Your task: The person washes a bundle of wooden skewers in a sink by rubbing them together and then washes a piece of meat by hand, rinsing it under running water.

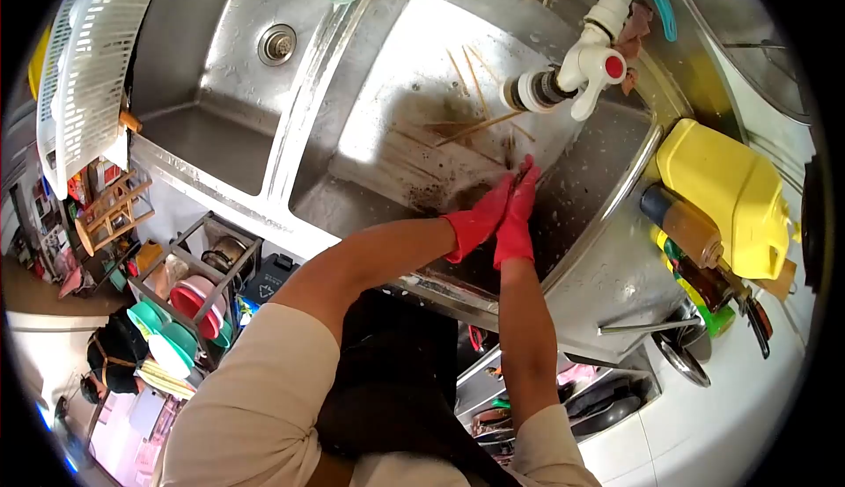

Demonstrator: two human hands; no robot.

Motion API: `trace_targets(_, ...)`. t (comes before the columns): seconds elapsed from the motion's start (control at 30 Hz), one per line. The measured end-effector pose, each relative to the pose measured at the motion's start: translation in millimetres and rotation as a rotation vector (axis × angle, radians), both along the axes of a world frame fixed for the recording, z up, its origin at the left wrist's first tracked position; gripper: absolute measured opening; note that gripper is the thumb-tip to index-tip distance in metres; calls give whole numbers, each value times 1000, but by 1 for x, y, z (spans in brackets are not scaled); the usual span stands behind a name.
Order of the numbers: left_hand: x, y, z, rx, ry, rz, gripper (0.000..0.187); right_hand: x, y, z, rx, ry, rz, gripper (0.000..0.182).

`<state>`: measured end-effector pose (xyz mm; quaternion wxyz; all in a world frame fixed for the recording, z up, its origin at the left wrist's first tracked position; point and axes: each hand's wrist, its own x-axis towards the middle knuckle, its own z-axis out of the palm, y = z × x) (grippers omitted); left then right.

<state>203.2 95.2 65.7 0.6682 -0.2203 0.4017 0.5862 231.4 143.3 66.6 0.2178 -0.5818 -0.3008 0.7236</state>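
Observation:
Both my hands wear pinkish-red rubber gloves and are pressed palm to palm, low over the right sink basin. My left hand lies against my right hand, fingers pointing toward the basin's far side. Whatever is between the palms is hidden. Just beyond the fingertips, several thin brown chopsticks lie scattered on the wet basin floor, some crossing one another. Dark specks and a brownish patch show on the floor near the gloves.
A white faucet with a red-marked handle reaches over the basin from the right. The left basin has a drain. A yellow jug and a brown bottle stand on the right counter. A white slotted rack is far left.

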Motion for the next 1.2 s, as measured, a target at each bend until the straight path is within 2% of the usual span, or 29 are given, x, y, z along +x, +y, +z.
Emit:
trace_targets(0.03,-11,6,7,8,12,-6,52,-7,-8,2,8,12,-6,64)
trace_targets(0.1,-10,7,16,52,178,-94,52,-1,-39,11,261,37,-16,67)
trace_targets(0.13,-5,1,23,65,249,-144,52,8,-25,14,120,7,-42,69)
trace_targets(0.23,-13,-4,26,121,427,-231,53,-2,-8,41,-65,-56,8,70)
trace_targets(0.27,-29,-4,12,204,564,-303,51,-9,-5,34,-51,-35,14,70)
trace_targets(0.3,-40,-6,11,273,686,-381,50,-8,-12,23,-110,-19,-95,70)
trace_targets(0.33,-35,-8,14,265,681,-393,50,0,-23,14,-179,-14,-215,69)
trace_targets(0.37,-27,-6,30,146,496,-301,47,1,-26,33,-193,-27,-226,69)
trace_targets(0.4,-14,-5,43,23,305,-194,45,-5,-20,75,-191,-47,-30,70)
trace_targets(0.43,-12,-1,29,32,308,-192,45,-18,-12,96,-167,-42,164,71)
trace_targets(0.47,-21,7,-6,145,267,-79,47,-29,-35,42,158,-13,-90,60)
trace_targets(0.5,-20,6,-32,243,204,21,50,-40,-24,48,160,-3,-89,60)
trace_targets(0.53,-3,-6,-38,414,464,-135,51,-40,-15,71,80,-92,-107,59)
trace_targets(0.57,10,-16,-26,398,440,-146,51,-35,-8,83,-3,-182,-124,58)
trace_targets(0.6,11,-16,-1,182,439,-190,53,-17,10,46,-157,-44,-166,56)
trace_targets(0.63,-5,-5,16,-12,465,-238,56,-12,12,18,-145,-26,-163,56)
trace_targets(0.67,-31,2,25,0,490,-231,56,-13,16,-8,-123,-69,-166,55)
trace_targets(0.73,-46,-8,45,106,206,-251,58,16,1,-24,-120,-166,-186,54)
trace_targets(0.77,-39,-8,28,118,201,-253,58,24,2,-27,-170,-125,-155,51)
trace_targets(0.83,-23,-18,-44,161,-140,-84,61,24,12,-23,-208,-67,-105,49)
trace_targets(0.9,-11,-30,-83,83,-70,-49,59,41,10,-7,-214,-94,184,51)
trace_targets(0.93,-6,-33,-90,6,-3,-18,58,54,-4,-18,-210,-104,180,51)
trace_targets(0.97,-11,-29,-75,15,-6,-19,58,67,-25,-47,65,-115,375,51)
trace_targets(1.0,-20,-24,-47,-104,7,-88,58,72,-38,-62,341,-126,567,52)
trace_targets(1.03,-24,-22,-31,-228,19,-157,57,67,-39,-62,344,-130,567,52)
trace_targets(1.07,-26,-23,-29,-227,21,-156,57,55,-37,-61,136,-59,388,45)
trace_targets(1.1,-27,-24,-27,-143,179,-233,57,43,-34,-54,-72,11,206,38)
trace_targets(1.13,-28,-25,-25,-57,338,-305,57,36,-26,-42,-69,14,208,38)
trace_targets(1.2,-45,-28,-30,-28,298,-308,55,16,-8,-9,362,-632,759,48)
